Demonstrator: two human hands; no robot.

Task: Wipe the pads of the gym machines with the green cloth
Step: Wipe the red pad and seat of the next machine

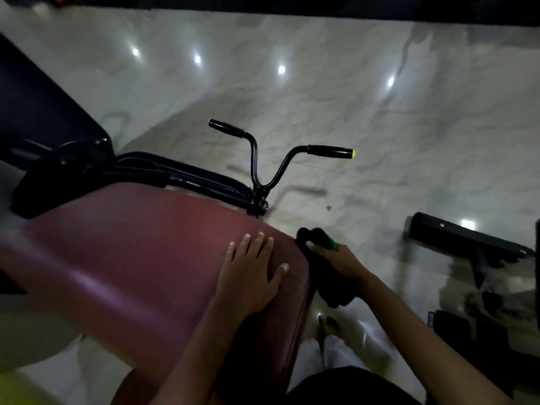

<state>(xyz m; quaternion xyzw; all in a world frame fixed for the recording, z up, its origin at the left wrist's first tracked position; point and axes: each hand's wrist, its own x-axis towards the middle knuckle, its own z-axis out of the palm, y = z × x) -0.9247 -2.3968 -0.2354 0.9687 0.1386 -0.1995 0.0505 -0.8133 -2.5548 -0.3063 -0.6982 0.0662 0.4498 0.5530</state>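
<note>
Right hand (340, 260), bunched dark cloth (324, 276) against maroon pad (140, 258).

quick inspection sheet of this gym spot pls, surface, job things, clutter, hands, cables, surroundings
surface: maroon pad, smooth, sheen along its near edge
job's things: cloth looks dark with a green bit showing, bunched against the pad's right edge
clutter: small speck on the floor
grippers: left hand flat on the pad, fingers straight; right hand grips the cloth
cables: nothing seen
surroundings: glossy pale floor with light reflections, black handlebars, dark machine parts at left and right
</note>
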